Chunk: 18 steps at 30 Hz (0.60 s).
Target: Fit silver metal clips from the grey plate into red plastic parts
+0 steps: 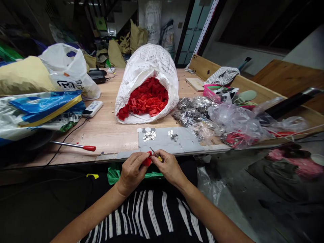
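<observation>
Pinching piece (147,161), tool (156,154) by table edge (108,157)

A small red plastic part (147,160) is pinched in the left hand (132,170) at the bench (111,130) edge, and a thin yellow-handled tool (156,154) is held against it by the right hand (170,166). Just beyond, small piles of metal pieces (149,136) are seen before an open white sack (149,72) of red parts.
</observation>
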{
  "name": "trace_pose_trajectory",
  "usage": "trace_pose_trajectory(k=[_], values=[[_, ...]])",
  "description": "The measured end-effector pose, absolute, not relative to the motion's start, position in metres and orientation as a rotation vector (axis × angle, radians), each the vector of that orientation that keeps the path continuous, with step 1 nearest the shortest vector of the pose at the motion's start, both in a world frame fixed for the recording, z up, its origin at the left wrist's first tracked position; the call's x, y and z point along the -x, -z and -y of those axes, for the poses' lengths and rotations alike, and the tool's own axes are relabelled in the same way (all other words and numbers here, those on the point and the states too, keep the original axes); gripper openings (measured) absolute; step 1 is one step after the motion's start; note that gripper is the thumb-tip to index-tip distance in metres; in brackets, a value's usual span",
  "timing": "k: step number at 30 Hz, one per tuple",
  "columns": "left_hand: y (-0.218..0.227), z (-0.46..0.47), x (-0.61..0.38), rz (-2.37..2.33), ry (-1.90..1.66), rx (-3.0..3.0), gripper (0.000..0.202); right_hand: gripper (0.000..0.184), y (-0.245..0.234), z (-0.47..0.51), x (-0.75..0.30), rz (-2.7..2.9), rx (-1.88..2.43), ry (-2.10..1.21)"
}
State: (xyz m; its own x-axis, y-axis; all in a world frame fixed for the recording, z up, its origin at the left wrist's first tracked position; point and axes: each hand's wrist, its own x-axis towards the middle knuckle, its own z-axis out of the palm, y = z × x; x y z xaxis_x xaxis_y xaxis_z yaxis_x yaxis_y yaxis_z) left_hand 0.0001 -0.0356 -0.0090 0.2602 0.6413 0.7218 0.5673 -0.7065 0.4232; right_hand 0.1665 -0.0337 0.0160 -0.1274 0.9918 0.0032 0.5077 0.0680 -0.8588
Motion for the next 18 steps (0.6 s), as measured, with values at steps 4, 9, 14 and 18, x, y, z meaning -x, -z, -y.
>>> trace_pose_trajectory(k=[4, 9, 14, 18], values=[[0.01, 0.035, 0.0, -1.195, -1.443, -2.41, 0.032, 0.015, -0.014, 0.03, -0.162, 1.66, 1.56, -0.949], [0.011, 0.035, 0.001, -1.216, -1.446, -2.379, 0.034, 0.014, -0.012, 0.026, -0.16, 1.651, 1.565, -0.938], [0.015, 0.036, 0.003, -1.248, -1.415, -2.31, 0.035, 0.013, -0.025, 0.024, -0.163, 1.732, 1.631, -0.871], [0.014, 0.037, 0.002, -1.268, -1.395, -2.247, 0.033, 0.009, -0.035, 0.024, -0.166, 1.82, 1.663, -0.805]])
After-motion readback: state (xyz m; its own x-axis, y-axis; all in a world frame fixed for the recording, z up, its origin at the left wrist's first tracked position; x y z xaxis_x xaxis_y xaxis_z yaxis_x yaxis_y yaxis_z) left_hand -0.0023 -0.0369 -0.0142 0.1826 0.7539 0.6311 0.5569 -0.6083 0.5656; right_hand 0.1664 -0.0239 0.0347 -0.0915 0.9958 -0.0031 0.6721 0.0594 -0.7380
